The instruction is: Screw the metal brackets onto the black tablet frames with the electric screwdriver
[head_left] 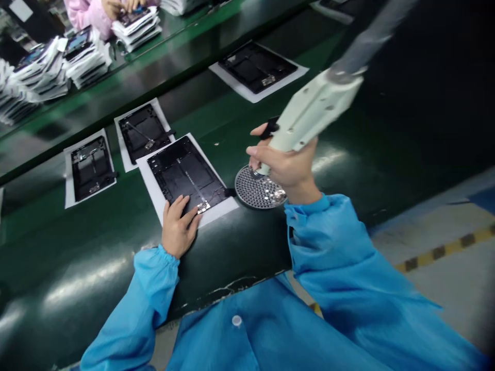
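My right hand (291, 167) is closed around a pale green electric screwdriver (311, 111), which slants down to the left. Its lower end is at a round dark tray (247, 191) full of small holes, where shiny small parts, perhaps screws, lie. Whether the tip touches one of them cannot be made out. To the left, a black tablet housing (185, 172) lies on a white sheet (224, 207). My left hand (178, 226) rests on its lower edge with fingers spread, the fingertips near a small silvery board (203, 206).
More black housings on white sheets lie behind and to the left, such as one housing (141, 133) and another farther back (257, 66). Across a raised green ledge (185, 38), a person in pink sleeves (91, 15) works beside stacks of sheeted housings (87, 59).
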Demonstrator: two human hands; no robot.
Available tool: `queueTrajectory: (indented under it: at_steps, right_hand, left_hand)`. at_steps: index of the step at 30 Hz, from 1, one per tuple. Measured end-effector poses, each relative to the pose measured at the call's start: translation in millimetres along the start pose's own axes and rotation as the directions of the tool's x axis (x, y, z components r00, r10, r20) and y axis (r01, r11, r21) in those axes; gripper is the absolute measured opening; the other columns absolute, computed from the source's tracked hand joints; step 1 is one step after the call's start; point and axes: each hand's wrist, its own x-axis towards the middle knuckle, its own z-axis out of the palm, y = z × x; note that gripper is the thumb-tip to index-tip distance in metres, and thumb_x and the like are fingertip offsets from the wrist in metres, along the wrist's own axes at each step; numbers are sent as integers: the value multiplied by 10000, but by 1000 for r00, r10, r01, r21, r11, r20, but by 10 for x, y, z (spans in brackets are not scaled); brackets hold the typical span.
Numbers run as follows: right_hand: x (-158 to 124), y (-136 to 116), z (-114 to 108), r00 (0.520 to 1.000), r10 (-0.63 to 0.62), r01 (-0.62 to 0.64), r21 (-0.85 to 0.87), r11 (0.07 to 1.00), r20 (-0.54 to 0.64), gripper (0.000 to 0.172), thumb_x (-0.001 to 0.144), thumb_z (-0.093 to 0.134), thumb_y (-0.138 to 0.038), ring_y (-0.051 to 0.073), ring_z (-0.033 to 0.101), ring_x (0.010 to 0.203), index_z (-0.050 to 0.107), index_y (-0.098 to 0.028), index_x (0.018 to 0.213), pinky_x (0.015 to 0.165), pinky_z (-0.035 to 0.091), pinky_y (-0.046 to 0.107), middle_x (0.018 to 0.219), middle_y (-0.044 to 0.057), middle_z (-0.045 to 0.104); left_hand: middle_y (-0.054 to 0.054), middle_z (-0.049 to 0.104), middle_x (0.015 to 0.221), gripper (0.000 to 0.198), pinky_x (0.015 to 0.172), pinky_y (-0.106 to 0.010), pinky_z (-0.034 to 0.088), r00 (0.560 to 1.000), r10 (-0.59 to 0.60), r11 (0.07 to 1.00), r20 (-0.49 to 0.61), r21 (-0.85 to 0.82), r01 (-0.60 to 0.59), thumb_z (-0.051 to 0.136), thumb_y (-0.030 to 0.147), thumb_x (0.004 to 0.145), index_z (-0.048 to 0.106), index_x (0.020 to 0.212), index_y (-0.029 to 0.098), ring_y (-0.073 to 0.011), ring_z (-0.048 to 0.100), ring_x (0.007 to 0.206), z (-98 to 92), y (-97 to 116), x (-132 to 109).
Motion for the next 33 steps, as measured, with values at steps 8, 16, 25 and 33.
queueTrajectory:
  at_steps: [8, 16, 25, 33]
  right_hand:
    - [-413, -190, 704, 926, 218, -238, 27, 971, 309, 206, 696, 702, -204, 100, 550, 470, 621, -172, 883, 504, 495, 263, 551, -55, 572]
    - [-555, 2, 894, 902, 222, -234, -13, 972, 369, 209, 712, 666, -204, 109, 561, 491, 583, -176, 902, 611, 531, 308, 531, -69, 560]
    - [-623, 20, 842, 882, 168, -147, -82, 986, 440, 173, 732, 671, -212, 114, 551, 516, 509, -202, 794, 774, 560, 381, 541, -62, 537]
    - [-628, 73, 852, 911, 143, -161, 12, 987, 387, 226, 735, 663, -206, 111, 540, 432, 554, -184, 932, 494, 495, 277, 520, -73, 557]
  left_hand:
    - [-159, 609, 1298, 295, 1095, -554, 331, 999, -24, 1000, 44, -3, 25, 541, 360, 928, 712, 1085, 178, -303, 506, 1286, 30, 31, -7]
    - [-157, 599, 1308, 307, 1084, -552, 332, 997, -19, 999, 73, -33, 22, 516, 361, 939, 713, 1094, 182, -302, 503, 1280, 40, 74, 15]
    - [-145, 600, 1312, 327, 1108, -552, 308, 994, -32, 998, 102, -48, 37, 482, 363, 953, 694, 1125, 184, -303, 490, 1298, 29, 124, 12]
    - [-145, 593, 1319, 254, 1115, -527, 320, 990, -65, 993, 129, -89, 77, 546, 348, 921, 681, 1019, 155, -284, 490, 1301, 9, 104, 31]
